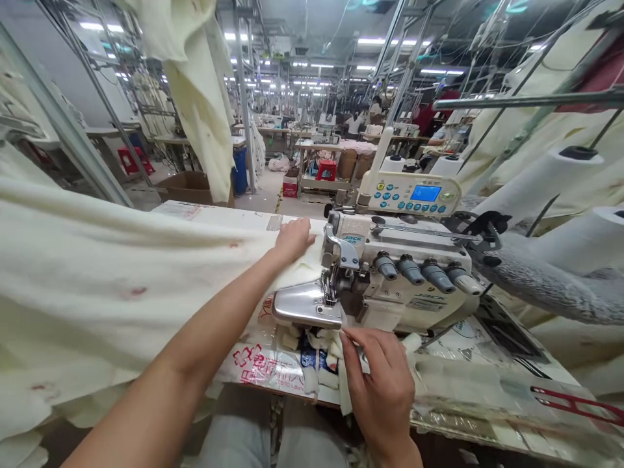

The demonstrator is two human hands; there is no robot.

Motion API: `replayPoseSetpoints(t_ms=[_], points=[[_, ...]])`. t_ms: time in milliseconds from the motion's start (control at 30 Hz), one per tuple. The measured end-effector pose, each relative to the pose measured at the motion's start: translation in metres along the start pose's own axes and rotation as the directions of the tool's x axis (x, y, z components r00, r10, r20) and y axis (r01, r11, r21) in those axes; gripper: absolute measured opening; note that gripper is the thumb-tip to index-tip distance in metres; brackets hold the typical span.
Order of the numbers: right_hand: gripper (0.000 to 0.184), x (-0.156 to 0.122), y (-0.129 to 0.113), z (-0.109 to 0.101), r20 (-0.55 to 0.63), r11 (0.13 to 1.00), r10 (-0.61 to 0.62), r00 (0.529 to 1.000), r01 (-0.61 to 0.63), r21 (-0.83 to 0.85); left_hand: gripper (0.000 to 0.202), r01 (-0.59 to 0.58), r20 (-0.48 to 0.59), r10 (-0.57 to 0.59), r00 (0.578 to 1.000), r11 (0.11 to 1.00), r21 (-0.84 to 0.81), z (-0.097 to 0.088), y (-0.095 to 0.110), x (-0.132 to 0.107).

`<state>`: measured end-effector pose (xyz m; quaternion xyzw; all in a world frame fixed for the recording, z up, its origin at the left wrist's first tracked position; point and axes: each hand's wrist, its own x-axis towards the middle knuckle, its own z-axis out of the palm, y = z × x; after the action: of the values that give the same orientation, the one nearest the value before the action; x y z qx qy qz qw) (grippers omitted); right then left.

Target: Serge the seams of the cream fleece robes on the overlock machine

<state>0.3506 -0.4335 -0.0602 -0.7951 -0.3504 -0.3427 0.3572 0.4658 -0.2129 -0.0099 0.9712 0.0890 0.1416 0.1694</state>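
Observation:
A cream fleece cloth (160,260) with small reddish marks spreads over the left of the table and hangs off its front. My left hand (294,239) reaches across to its far part behind the needle area, fingers curled down on the fabric. An overlock sewing machine (390,286) stands to the right, its metal cloth plate (305,305) in front of the needles. Just below that plate, my right hand (377,383) pinches a narrow pale strip (343,317) between thumb and forefinger. Cream scraps (327,377) lie beside it; the strip's upper end is hard to make out.
White thread cones (565,172) and grey plush fabric (550,286) are at the right. Red-handled tweezers or snips (575,404) rest on the table's right front. Cream cloth (197,84) hangs above a cardboard box (188,188). Metal poles and other workstations stand behind.

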Motion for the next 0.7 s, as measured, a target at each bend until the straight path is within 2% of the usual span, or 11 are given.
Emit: replayPoseSetpoints(t_ms=[100, 167, 300, 367, 433, 467, 533, 567, 600, 667, 700], points=[[0.014, -0.005, -0.008, -0.002, 0.043, 0.998, 0.001, 0.999, -0.004, 0.069, 0.027, 0.092, 0.000, -0.092, 0.996, 0.991, -0.095, -0.006, -0.009, 0.005], [0.014, -0.010, -0.012, -0.001, 0.104, 0.990, 0.012, 0.995, -0.026, 0.139, 0.027, 0.144, -0.023, -0.151, 0.988, 0.972, -0.183, -0.017, -0.020, -0.006], [0.015, -0.025, -0.011, 0.008, 0.234, 0.938, 0.146, 0.961, -0.210, 0.277, 0.031, 0.184, -0.060, -0.228, 0.972, 0.892, -0.412, -0.041, -0.045, -0.068], [0.019, -0.029, -0.009, 0.018, 0.335, 0.863, 0.270, 0.902, -0.382, 0.332, 0.034, 0.176, -0.004, -0.209, 0.978, 0.834, -0.523, -0.048, -0.049, -0.109], [0.030, -0.029, -0.010, 0.029, 0.462, 0.714, 0.398, 0.793, -0.584, 0.387, 0.037, 0.172, 0.096, -0.144, 0.985, 0.745, -0.644, -0.048, -0.042, -0.147], [0.037, -0.028, -0.012, 0.033, 0.519, 0.605, 0.447, 0.729, -0.674, 0.425, 0.038, 0.184, 0.159, -0.098, 0.982, 0.649, -0.738, -0.046, -0.035, -0.163], [0.050, -0.023, -0.019, 0.038, 0.628, 0.331, 0.478, 0.614, -0.789, 0.518, 0.041, 0.252, 0.271, 0.010, 0.963, 0.333, -0.908, -0.039, -0.016, -0.187], [0.052, -0.021, -0.022, 0.038, 0.671, 0.168, 0.481, 0.564, -0.811, 0.561, 0.041, 0.297, 0.314, 0.075, 0.947, 0.176, -0.938, -0.036, -0.005, -0.194], [0.050, -0.019, -0.025, 0.038, 0.700, 0.010, 0.490, 0.520, -0.806, 0.592, 0.039, 0.341, 0.347, 0.136, 0.928, 0.062, -0.938, -0.032, 0.007, -0.198], [0.044, -0.016, -0.028, 0.034, 0.709, -0.220, 0.548, 0.444, -0.741, 0.634, 0.031, 0.401, 0.391, 0.243, 0.888, 0.009, -0.916, -0.026, 0.030, -0.198], [0.043, -0.015, -0.027, 0.032, 0.686, -0.277, 0.599, 0.412, -0.698, 0.661, 0.028, 0.414, 0.404, 0.284, 0.870, 0.025, -0.910, -0.024, 0.041, -0.194]])
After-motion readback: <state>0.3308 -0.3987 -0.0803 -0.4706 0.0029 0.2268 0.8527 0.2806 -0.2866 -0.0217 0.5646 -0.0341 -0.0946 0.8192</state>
